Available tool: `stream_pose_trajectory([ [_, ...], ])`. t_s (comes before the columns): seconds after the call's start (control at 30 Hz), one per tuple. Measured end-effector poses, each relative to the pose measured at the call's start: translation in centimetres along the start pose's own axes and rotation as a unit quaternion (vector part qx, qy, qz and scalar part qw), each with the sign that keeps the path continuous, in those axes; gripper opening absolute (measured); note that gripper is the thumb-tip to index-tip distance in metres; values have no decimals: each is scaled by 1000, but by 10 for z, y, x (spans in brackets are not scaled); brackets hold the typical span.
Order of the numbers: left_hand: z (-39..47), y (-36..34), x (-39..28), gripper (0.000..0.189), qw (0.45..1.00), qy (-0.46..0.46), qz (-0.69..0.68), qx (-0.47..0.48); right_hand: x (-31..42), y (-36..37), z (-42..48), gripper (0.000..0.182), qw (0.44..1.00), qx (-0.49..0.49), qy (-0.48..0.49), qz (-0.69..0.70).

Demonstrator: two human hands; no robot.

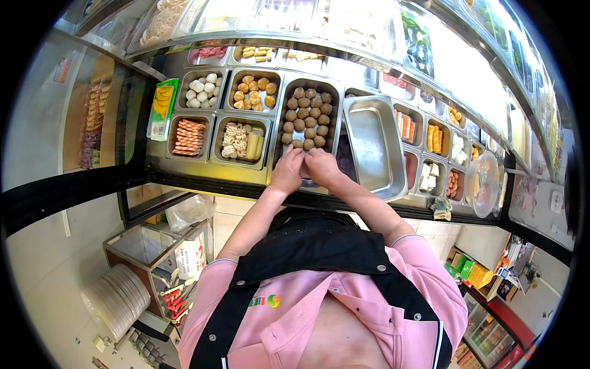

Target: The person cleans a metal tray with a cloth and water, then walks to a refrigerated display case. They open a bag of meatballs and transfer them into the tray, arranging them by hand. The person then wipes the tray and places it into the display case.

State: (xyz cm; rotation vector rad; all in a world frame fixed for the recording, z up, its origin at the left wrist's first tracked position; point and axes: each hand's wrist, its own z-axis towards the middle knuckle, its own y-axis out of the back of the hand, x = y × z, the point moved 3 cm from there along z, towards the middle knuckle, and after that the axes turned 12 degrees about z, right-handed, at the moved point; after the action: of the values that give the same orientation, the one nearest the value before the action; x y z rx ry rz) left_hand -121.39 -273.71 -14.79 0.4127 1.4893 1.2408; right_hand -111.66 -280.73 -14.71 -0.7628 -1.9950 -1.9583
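Both my hands reach into the near end of a deep metal pan [339, 99] of brown meatballs [303, 113], which lie in rough rows. My left hand [289, 169] has its fingertips at the nearest row of balls. Close beside it, thumbs nearly touching, my right hand [321, 167] also has its fingers at that row; whether either hand grips a ball cannot be told. An emptied-looking metal pan [375, 143] rests tilted at an angle across the trays to the right. Left of the meatballs are pans with striped orange sticks [189, 137] and pale scored pieces [236, 140].
Above the counter, a glass shelf [322, 46] carries more food trays. A green packet [162, 108] stands at the left. To the right are small pans of white cubes [428, 176] and sausages [453, 184], a clear round lid or bowl [481, 184] and a cloth [441, 208].
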Motion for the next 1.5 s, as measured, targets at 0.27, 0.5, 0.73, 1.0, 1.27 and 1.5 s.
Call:
stream_pose_trajectory([
  [0.27, -3, -8, 4, 17, 991, 119, 28, 57, -2, 3, 35, 13, 990, -111, 69, -51],
  [0.5, -3, -9, 5, 19, 991, 121, 48, 33, -12, -11, 45, 21, 996, -74, 22, -48],
  [0.73, -2, -11, 7, 15, 983, 136, 56, 110, -10, -1, 48, 26, 996, -57, 63, -20],
  [1.0, 0, -4, 2, 12, 988, 126, 53, 77, -7, 5, 49, 22, 996, -75, 48, -17],
  [1.27, 0, -4, 1, 9, 980, 128, 83, 131, -18, -12, 58, 21, 992, -118, -37, -37],
  [1.5, -3, -2, 1, 11, 987, 109, 57, 99, -7, 25, 42, 21, 986, -153, -48, 49],
])
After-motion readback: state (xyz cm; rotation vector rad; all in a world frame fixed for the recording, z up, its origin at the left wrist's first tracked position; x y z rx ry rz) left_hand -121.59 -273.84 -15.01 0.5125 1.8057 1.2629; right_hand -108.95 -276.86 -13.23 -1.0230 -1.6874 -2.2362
